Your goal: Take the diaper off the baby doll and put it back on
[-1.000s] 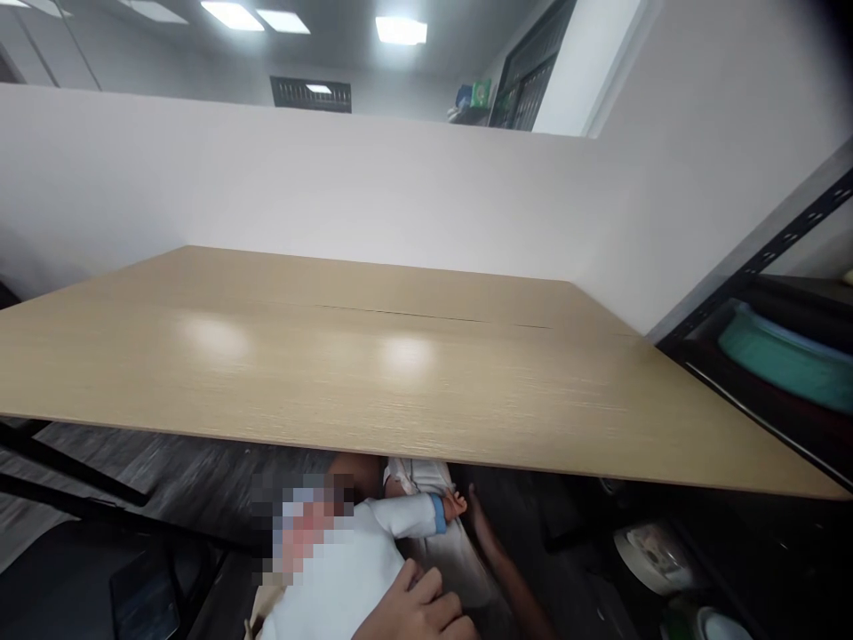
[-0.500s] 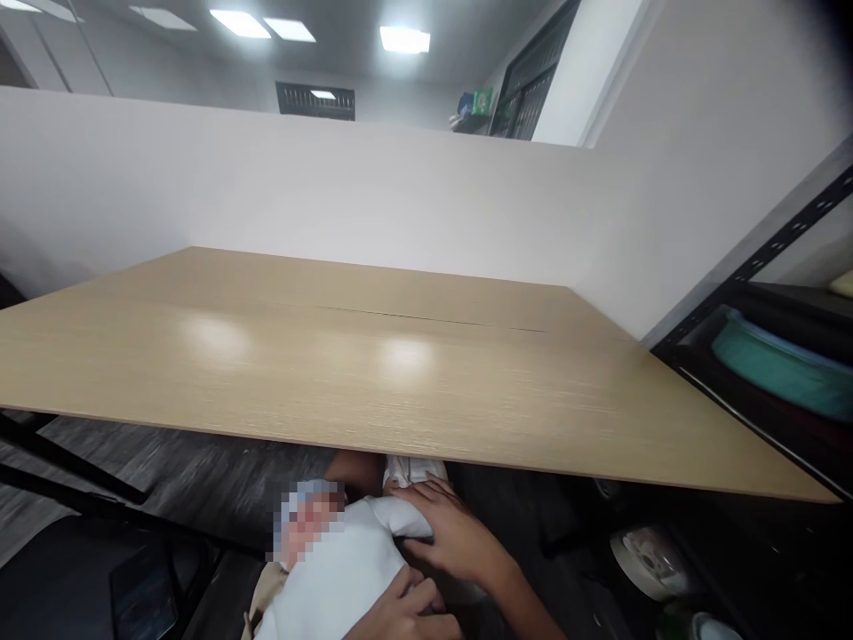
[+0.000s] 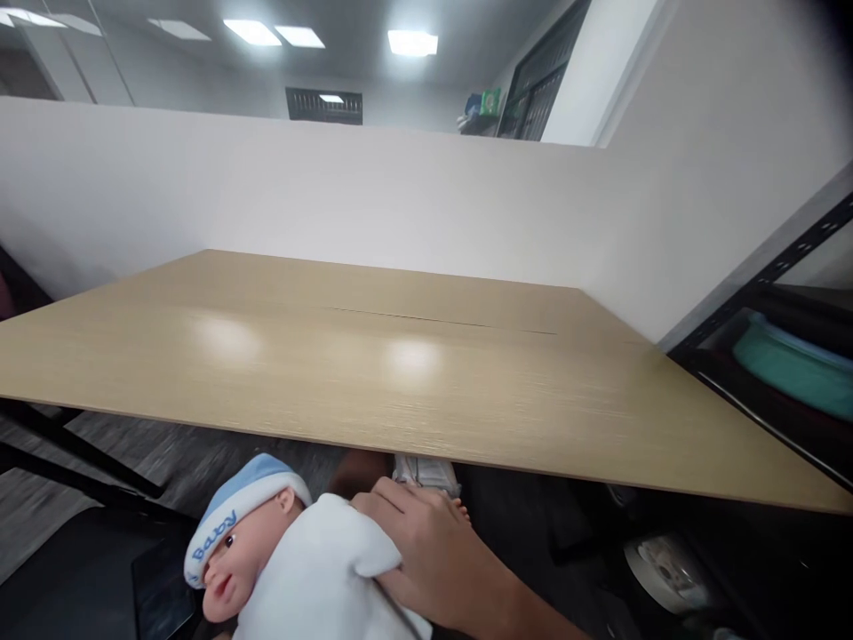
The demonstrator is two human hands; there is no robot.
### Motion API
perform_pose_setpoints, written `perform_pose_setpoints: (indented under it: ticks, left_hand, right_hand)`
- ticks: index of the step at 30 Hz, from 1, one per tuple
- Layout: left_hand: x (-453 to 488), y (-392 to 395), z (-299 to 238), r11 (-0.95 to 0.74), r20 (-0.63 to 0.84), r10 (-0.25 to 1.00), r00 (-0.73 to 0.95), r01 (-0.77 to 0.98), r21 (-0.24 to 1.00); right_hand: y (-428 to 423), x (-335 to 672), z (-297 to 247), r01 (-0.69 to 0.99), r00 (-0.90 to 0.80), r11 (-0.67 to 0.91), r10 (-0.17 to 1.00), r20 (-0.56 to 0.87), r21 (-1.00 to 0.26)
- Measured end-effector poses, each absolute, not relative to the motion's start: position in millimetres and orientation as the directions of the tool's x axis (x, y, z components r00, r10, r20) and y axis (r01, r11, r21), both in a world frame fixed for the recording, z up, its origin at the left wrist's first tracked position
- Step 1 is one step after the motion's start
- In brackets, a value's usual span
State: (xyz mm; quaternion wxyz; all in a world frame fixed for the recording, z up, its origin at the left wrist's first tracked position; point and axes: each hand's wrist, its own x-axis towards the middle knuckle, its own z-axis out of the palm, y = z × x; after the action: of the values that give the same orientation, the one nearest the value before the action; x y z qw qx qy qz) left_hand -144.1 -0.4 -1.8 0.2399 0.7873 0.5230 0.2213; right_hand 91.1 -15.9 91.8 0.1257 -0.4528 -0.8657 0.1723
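Note:
A baby doll [image 3: 250, 560] lies tilted across my lap at the bottom centre, wearing a blue and white cap [image 3: 233, 511] with "Baby" lettering. White cloth [image 3: 313, 578] covers its body. My right hand [image 3: 426, 542] reaches in from the lower right, with thumb and fingers closed on a fold of this cloth. Small toe-like tips [image 3: 462, 509] peek out beyond my knuckles. My left hand is out of view.
A wooden table [image 3: 373, 382] spans the middle, its front edge just above the doll. On the left is a black seat [image 3: 67, 569] with a dark phone-like slab [image 3: 163, 587]. To the right, a black shelf rack [image 3: 746, 302] holds a teal item [image 3: 793, 364].
The doll's head has shifted left and lower, showing more of it. My right hand has closed on the cloth, where it lay spread before. My left hand has left the view.

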Motion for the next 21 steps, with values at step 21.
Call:
perform_pose_setpoints:
  ticks: [21]
  left_hand:
    - [-119.7,153.4,87.5,-0.439,0.052,0.815,0.576,0.557,0.705]
  right_hand:
    - [40.6,240.4,104.8,0.889,0.057,0.034,0.982,0.182,-0.458]
